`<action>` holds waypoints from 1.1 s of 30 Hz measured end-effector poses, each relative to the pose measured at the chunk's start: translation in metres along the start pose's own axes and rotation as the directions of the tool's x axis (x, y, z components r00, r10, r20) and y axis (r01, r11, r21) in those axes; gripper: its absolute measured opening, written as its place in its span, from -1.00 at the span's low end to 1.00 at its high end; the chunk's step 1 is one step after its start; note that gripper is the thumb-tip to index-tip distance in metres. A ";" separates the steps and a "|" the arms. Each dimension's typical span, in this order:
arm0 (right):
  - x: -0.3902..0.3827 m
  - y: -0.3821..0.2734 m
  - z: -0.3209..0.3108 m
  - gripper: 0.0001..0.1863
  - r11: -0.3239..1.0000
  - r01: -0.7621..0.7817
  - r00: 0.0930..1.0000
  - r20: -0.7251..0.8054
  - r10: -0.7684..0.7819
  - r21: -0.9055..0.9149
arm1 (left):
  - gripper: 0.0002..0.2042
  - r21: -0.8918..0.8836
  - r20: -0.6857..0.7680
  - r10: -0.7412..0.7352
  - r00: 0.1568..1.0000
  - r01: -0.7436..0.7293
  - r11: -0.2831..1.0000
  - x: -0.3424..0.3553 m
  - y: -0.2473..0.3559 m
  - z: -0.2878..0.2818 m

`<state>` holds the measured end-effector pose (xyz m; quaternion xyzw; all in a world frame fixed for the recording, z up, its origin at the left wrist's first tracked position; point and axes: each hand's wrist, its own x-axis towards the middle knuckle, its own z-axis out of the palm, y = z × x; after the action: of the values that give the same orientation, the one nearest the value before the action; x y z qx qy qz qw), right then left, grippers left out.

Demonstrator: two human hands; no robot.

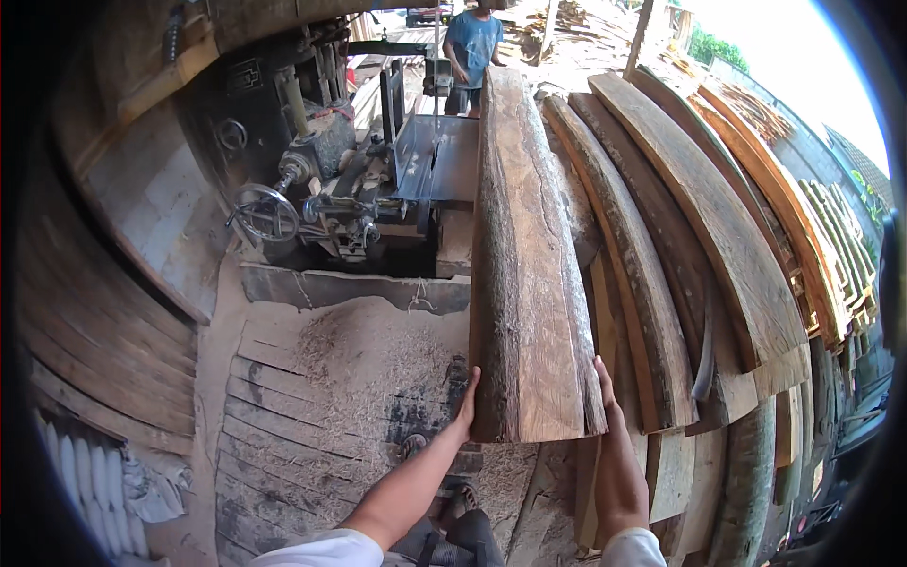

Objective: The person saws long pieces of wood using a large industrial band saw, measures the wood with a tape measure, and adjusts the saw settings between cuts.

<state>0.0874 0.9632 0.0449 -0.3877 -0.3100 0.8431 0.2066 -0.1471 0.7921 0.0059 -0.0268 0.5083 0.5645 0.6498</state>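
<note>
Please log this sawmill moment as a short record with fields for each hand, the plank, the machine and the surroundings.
Left hand: left hand pressed flat against the left edge of the long rough brown wooden plank, near its close end.
Right hand: right hand against the plank's right edge; open grip.
Plank: lies lengthwise, running towards the dark metal saw machine.
Right of plank: stack of curved rough-sawn slabs.
Floor: sawdust-covered wooden boards.
Far end: person in a blue shirt, standing.
</note>
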 end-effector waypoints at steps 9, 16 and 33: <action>-0.028 0.141 0.052 -0.09 0.999 -0.036 0.999 0.038 0.037 -0.013 | -0.15 -0.068 0.167 0.054 0.984 -0.043 0.997 -0.027 -0.023 -0.177; -0.178 0.215 0.083 -0.04 0.993 -0.120 0.991 -0.062 0.121 0.021 | -0.09 0.050 -0.093 0.087 0.992 -0.082 0.995 -0.165 -0.183 -0.239; -0.504 0.446 0.044 -0.13 0.998 0.031 0.996 -0.079 -0.036 -0.060 | -0.22 0.529 -0.161 0.230 0.960 -0.113 0.841 -0.508 -0.454 -0.284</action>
<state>0.3148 0.3283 0.0274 -0.4217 -0.3327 0.8139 0.2216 0.0972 0.0967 -0.0249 0.1318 0.7088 0.4578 0.5202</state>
